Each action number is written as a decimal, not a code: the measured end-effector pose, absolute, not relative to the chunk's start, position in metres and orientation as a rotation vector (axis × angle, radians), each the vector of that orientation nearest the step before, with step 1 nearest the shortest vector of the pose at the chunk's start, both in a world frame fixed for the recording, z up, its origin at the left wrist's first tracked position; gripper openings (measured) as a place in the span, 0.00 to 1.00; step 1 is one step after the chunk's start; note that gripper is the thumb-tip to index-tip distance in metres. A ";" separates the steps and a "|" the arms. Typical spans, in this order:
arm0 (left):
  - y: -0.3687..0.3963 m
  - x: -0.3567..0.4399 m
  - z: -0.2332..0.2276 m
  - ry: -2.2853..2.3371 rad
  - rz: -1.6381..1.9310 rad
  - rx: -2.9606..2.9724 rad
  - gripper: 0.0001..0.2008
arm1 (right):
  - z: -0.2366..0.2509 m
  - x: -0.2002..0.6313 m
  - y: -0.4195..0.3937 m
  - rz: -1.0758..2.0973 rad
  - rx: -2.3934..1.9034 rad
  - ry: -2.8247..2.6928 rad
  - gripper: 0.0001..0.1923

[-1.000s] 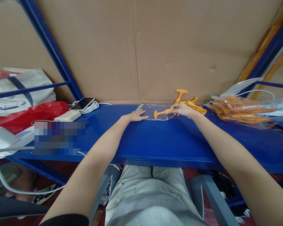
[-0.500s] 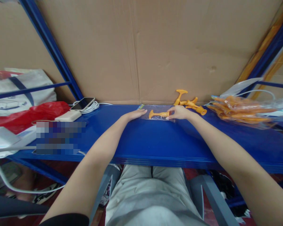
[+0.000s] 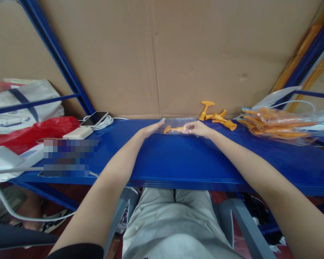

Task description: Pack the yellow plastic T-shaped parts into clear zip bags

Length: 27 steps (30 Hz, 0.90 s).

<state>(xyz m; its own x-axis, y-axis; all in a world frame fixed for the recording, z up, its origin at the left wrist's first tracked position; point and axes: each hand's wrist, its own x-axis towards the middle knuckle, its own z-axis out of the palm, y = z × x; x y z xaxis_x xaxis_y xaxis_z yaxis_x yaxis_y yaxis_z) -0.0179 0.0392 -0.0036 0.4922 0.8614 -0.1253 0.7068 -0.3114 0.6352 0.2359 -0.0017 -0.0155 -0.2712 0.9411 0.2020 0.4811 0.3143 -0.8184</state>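
Note:
A clear plastic bag lies near the back of the blue shelf, with one orange T-handled plastic piece inside it. My left hand grips the bag's left end, where a small coloured label shows by the fingertips. At the opposite end, the fingers of my right hand are pinched on the bag's plastic, beside the inner end of the orange piece. Just beyond that hand, several loose orange T-handled pieces lie in a small heap, one standing upright against the cardboard.
On the right rests a pile of bagged orange pieces. A phone, a coiled white cable, a white box and a red plastic bag sit left. Cardboard walls the back of the blue shelf.
The bag with its orange piece has shifted slightly left and tilted. My left fingers have closed on its left end, and my right hand has moved a little left with its fingers curled in.

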 end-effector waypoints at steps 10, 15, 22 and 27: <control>0.035 -0.017 0.001 1.292 0.261 2.156 0.39 | -0.011 0.234 -0.005 1.140 -1.278 -1.596 0.13; 0.035 -0.017 0.002 1.243 0.264 2.183 0.41 | -0.011 0.231 -0.010 1.363 -1.203 -1.611 0.20; 0.033 -0.015 0.002 1.256 0.286 2.237 0.43 | -0.015 0.216 -0.011 1.181 -1.195 -1.543 0.15; 0.036 -0.017 0.002 1.227 0.296 2.199 0.43 | -0.015 0.214 -0.014 1.233 -1.163 -1.654 0.15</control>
